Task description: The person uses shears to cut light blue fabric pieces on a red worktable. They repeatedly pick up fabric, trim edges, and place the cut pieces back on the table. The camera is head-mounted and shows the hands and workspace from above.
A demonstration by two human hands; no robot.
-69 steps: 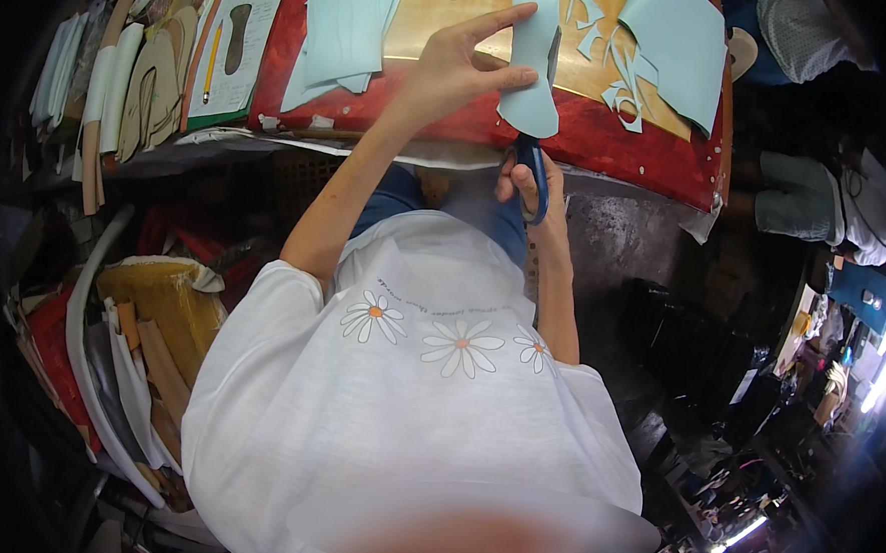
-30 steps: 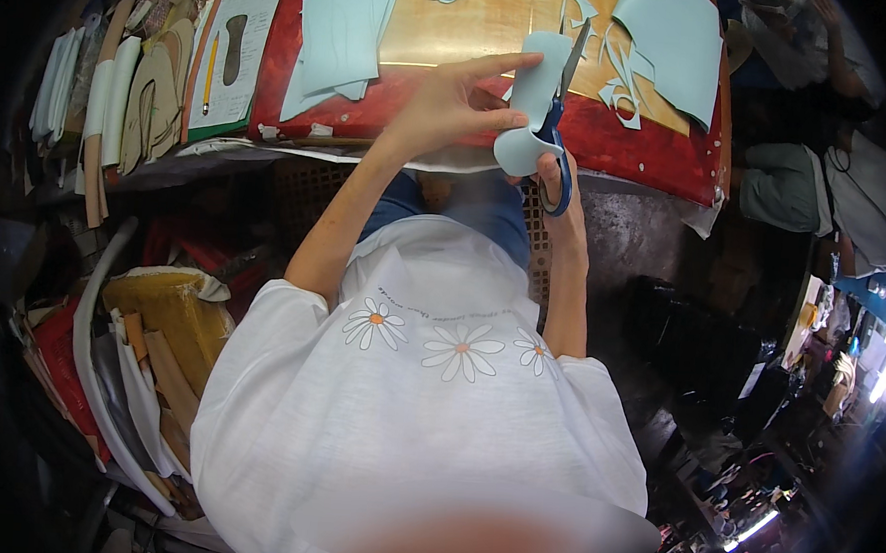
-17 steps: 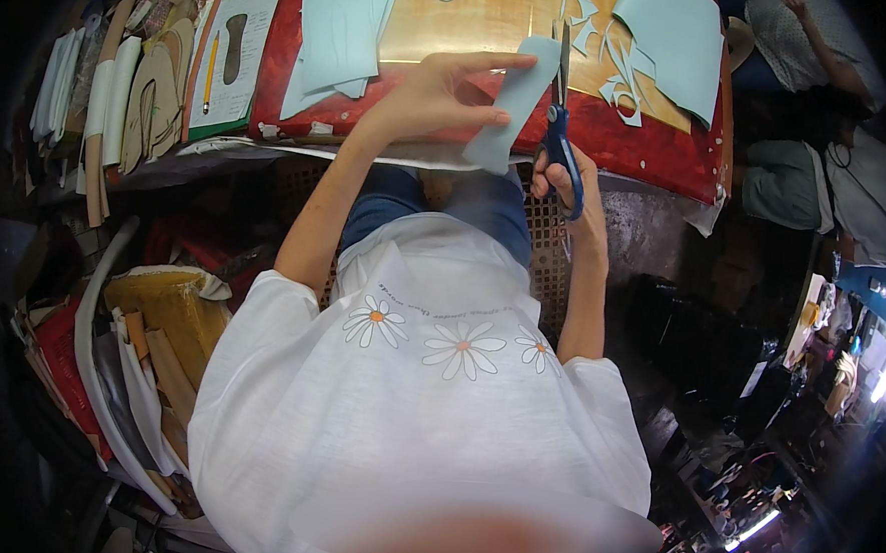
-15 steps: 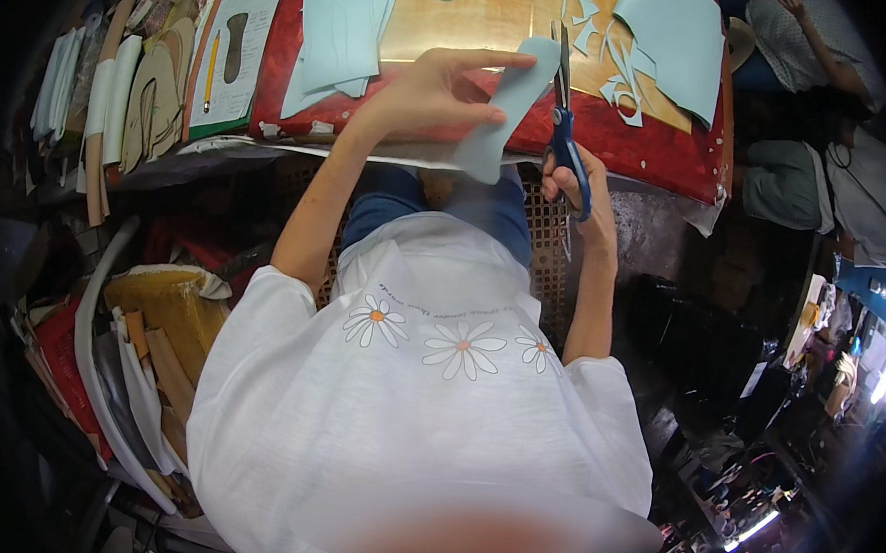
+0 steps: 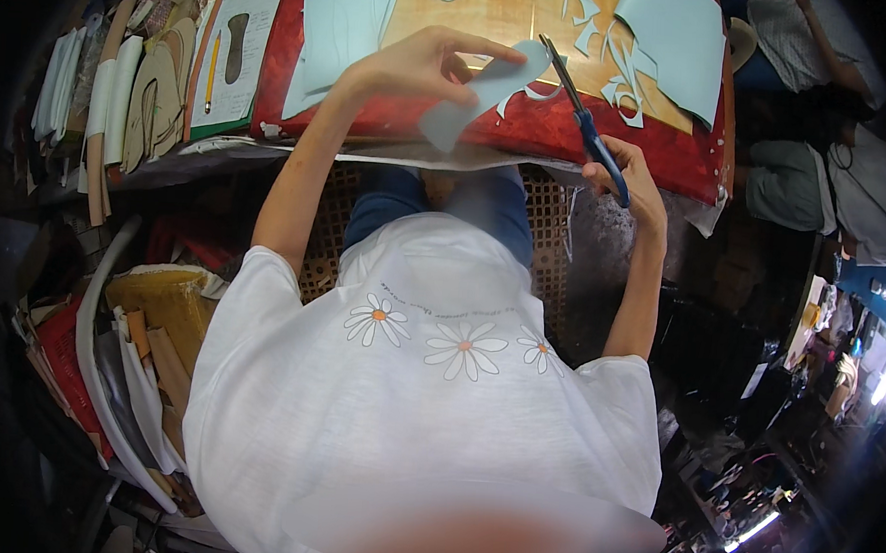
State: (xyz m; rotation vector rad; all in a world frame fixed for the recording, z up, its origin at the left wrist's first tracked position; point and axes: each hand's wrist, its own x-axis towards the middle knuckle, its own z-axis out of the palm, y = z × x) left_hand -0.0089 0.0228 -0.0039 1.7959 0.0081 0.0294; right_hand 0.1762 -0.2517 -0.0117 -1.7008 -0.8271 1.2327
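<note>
My left hand pinches a long, rounded pale-blue cutout piece between thumb and fingers, above the front of the table. The piece is slightly blurred, its lower end hanging toward me. My right hand grips blue-handled scissors to the right of it. The blades look nearly closed and point up and left, their tip close to the piece's upper end. A thin curved strip of the same pale blue shows between the piece and the blades.
Pale-blue sheets are stacked on the red table, left of the tan board. Scraps and a larger sheet lie on the right. A pencil rests on paper at the left. Another person sits at far right.
My right hand has moved the scissors right, away from the piece, and their blades have come together. My left hand has shifted left and tilted the piece. A curved strip now shows beside it.
</note>
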